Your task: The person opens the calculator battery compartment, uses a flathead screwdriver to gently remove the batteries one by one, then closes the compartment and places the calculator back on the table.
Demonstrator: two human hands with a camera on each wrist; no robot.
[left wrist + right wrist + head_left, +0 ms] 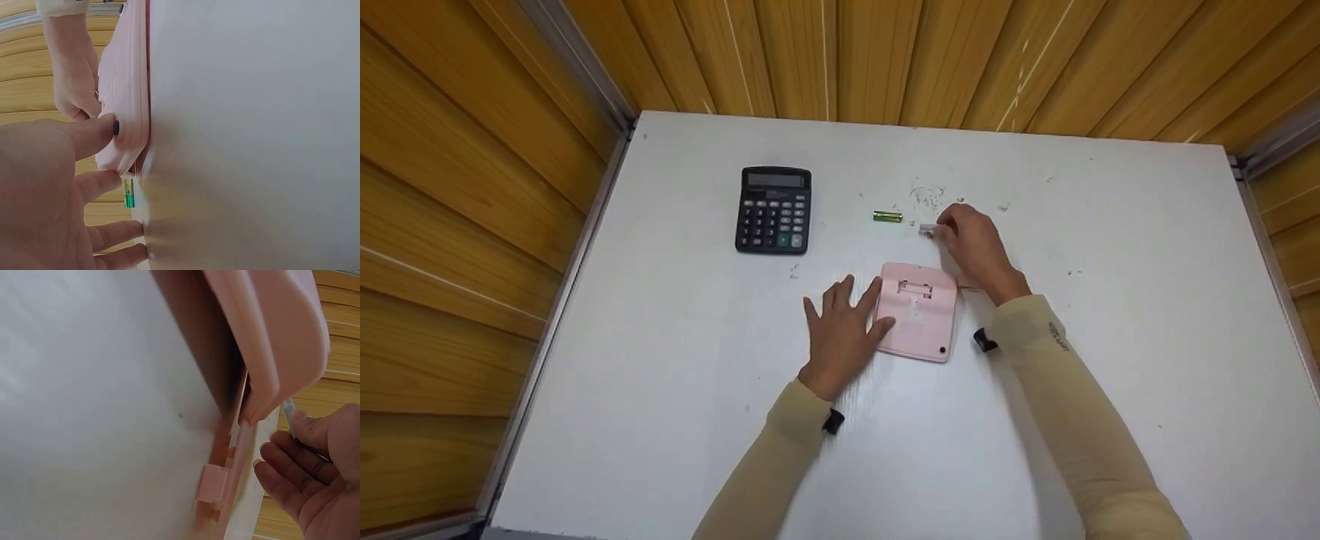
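Observation:
A pink calculator [916, 330] lies face down, its battery slot [915, 289] uncovered and showing no battery inside. My left hand [844, 337] is at its left side, thumb on the back near a black foot and index finger along the edge, the other fingers spread on the table. Beyond the calculator, my right hand [973, 236] pinches a small grey battery [927, 229] between thumb and fingers, close over the table; its end also shows as a silver-grey piece [289, 413] in the right wrist view. A green battery [887, 217] lies to the left of that hand.
A black calculator [773, 210] lies face up at the back left. The pink battery cover [214, 484] is beside the pink calculator's right edge, partly under my right wrist in the head view. Wood-panelled walls [870, 60] stand around the white table [660, 375].

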